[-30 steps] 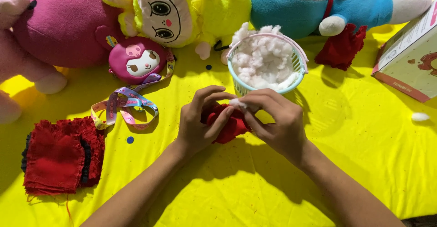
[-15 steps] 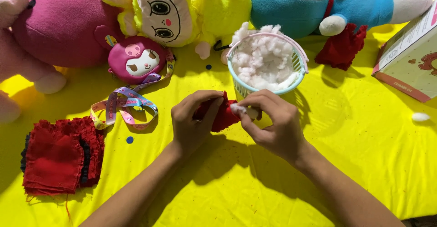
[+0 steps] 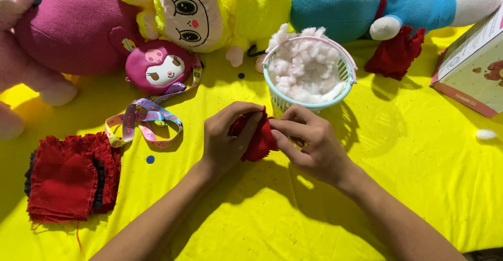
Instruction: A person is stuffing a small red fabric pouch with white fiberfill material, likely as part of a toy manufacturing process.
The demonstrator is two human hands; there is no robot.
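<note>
My left hand (image 3: 226, 138) and my right hand (image 3: 310, 143) meet at the middle of the yellow cloth, both closed around a small red fabric pouch (image 3: 258, 139). The pouch sits between my fingers, mostly covered by them. Just behind my hands stands a light-blue plastic basket (image 3: 285, 100) heaped with white stuffing fluff (image 3: 309, 70). A stack of red fabric squares (image 3: 70, 180) lies at the left, apart from my hands.
Plush toys line the back: a pink one (image 3: 68, 28), a yellow one (image 3: 209, 9), a blue one (image 3: 377, 4). A small pink purse with a patterned lanyard (image 3: 149, 117), another red fabric piece (image 3: 395, 54), a cardboard box (image 3: 474, 67) and a loose fluff bit (image 3: 486, 134) lie around.
My hands have shifted slightly toward the basket. The white fluff pinched by my right fingers a second ago is no longer visible; the red pouch is now squeezed between both hands.
</note>
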